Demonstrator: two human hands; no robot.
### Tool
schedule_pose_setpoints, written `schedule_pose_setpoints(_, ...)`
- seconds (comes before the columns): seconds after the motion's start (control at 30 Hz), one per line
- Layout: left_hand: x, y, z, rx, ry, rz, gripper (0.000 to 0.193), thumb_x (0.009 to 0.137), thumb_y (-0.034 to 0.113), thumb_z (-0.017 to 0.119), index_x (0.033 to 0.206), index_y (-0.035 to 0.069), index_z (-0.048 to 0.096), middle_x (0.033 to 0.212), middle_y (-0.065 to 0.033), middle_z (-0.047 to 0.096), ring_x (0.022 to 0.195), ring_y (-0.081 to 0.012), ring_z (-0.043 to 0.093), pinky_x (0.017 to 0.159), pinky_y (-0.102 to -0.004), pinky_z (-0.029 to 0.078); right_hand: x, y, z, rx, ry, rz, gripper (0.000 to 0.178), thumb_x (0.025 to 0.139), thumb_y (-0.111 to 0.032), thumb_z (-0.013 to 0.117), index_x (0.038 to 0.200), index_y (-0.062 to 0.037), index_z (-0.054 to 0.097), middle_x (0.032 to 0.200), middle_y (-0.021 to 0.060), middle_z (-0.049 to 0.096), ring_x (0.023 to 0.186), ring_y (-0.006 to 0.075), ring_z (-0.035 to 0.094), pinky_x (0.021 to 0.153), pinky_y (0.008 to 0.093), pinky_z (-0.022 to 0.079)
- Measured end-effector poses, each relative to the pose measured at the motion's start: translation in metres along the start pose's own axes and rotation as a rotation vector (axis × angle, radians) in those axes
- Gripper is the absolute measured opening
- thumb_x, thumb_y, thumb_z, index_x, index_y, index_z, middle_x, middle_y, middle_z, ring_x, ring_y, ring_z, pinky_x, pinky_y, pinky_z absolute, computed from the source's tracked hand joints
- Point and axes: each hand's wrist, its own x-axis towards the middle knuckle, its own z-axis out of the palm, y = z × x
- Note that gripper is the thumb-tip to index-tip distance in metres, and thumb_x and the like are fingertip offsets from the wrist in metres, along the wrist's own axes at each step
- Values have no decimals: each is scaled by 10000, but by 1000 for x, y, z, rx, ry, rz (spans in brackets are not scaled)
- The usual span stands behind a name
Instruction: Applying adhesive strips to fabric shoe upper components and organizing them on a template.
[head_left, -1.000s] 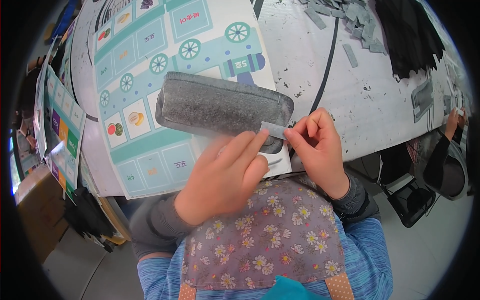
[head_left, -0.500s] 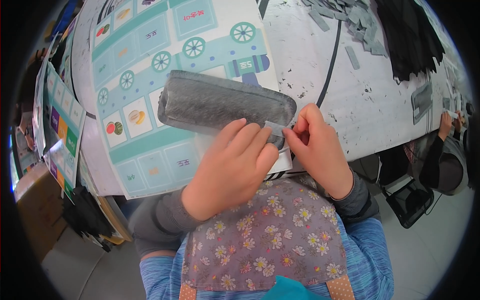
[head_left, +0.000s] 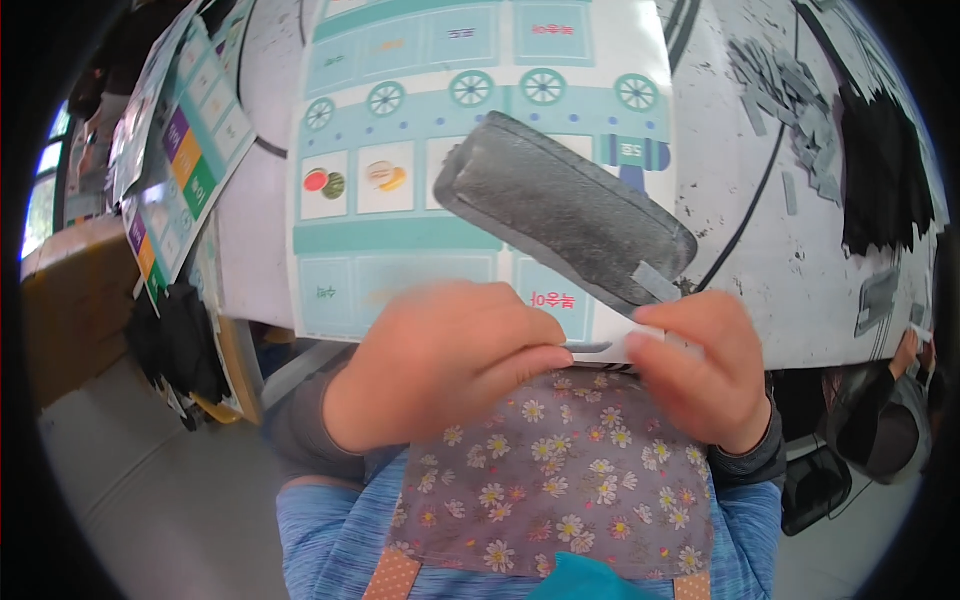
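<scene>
A fuzzy dark grey pad (head_left: pixel 565 200) with stitched edges and rounded corners lies slanted on a printed teal-and-white sheet (head_left: pixel 400 240). A small light grey strip (head_left: pixel 656 281) sits across its near right end. My left hand (head_left: pixel 460 350) is blurred, its thumb and forefinger pressed together beside a thin grey curved piece (head_left: pixel 590 348) at the sheet's near edge. Curled in a loose pinch, my right hand (head_left: pixel 705 365) has its fingertips at the pad's near corner; blur hides what lies between them.
At the far right are a pile of grey strips (head_left: pixel 795 110) and black fabric (head_left: pixel 885 170). Another grey pad (head_left: pixel 877 302) lies near the table's right edge, close to another person's hand (head_left: pixel 905 352). Printed boards (head_left: pixel 190 150) stand at the left beside a cardboard box (head_left: pixel 80 300).
Both hands have drawn back toward me, and my left hand has come off the pad. The light grey strip, earlier at my fingertips, now lies uncovered on the pad. The view has shifted.
</scene>
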Motion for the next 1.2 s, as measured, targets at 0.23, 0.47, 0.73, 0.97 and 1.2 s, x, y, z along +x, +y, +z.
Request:
schedule_pose_setpoints(0.23,1,-9,-39,-323,-181,-396,96,883,93,712,923,7,710,822,-49,689,735,-124,591,694,-270,483,53,-2,24,-168,-111,-469,174,717,-104,712,872,-38,668,955,75,645,837,193,619,689,308,508)
schedule_pose_setpoints(0.47,1,-56,-58,-201,110,-388,152,949,105,619,1068,22,664,868,-15,629,787,-96,561,730,-257,471,109,-3,19,-382,-362,-561,227,677,-87,717,893,-22,694,908,60,638,811,208,617,683,326,505)
schedule_pose_setpoints(0.73,36,-127,-51,-239,92,-388,222,1019,213,495,1039,1,556,957,-60,648,969,-138,602,850,-281,465,142,45,48,-299,-175,-449,173,703,-67,669,870,-53,623,854,42,626,839,243,618,715,354,497)
schedule_pose_setpoints(0.97,43,-128,-51,-263,90,-390,212,1017,213,495,1048,12,556,946,-66,673,840,-123,594,706,-275,464,138,50,77,-363,-219,-450,119,707,-78,647,795,-68,567,848,29,618,841,217,611,731,341,490)
schedule_pose_setpoints(1.2,44,-133,-49,-295,129,-362,209,1007,216,512,1039,17,565,902,-64,680,785,-113,581,656,-267,449,135,51,88,-435,-211,-518,136,671,-97,633,726,-85,509,757,26,531,770,193,560,678,321,464)
